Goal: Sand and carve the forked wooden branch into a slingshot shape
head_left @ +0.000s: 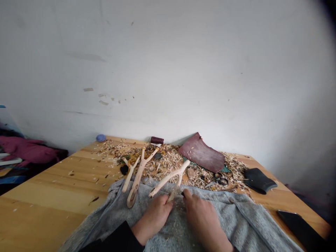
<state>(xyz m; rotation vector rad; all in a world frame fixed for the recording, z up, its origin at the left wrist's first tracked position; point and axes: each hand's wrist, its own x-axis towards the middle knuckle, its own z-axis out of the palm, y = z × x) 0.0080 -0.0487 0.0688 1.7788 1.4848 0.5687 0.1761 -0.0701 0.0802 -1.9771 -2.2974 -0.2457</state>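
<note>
My left hand is closed around one arm of a peeled forked branch, whose other two ends point away to the left and up to the right. Just right of it, my right hand is a fist; a small dark tip shows at its thumb side, and the rest of what it grips is hidden. Both hands are above a grey cloth dotted with wood dust. Left of them, a larger forked stick and a smaller forked stick rest partly on the cloth.
Wood shavings cover the table's back half. Among them are a curved maroon sheet, scissors and a maroon thread spool. A black curved piece and a phone lie right. A blue ball sits at the back left.
</note>
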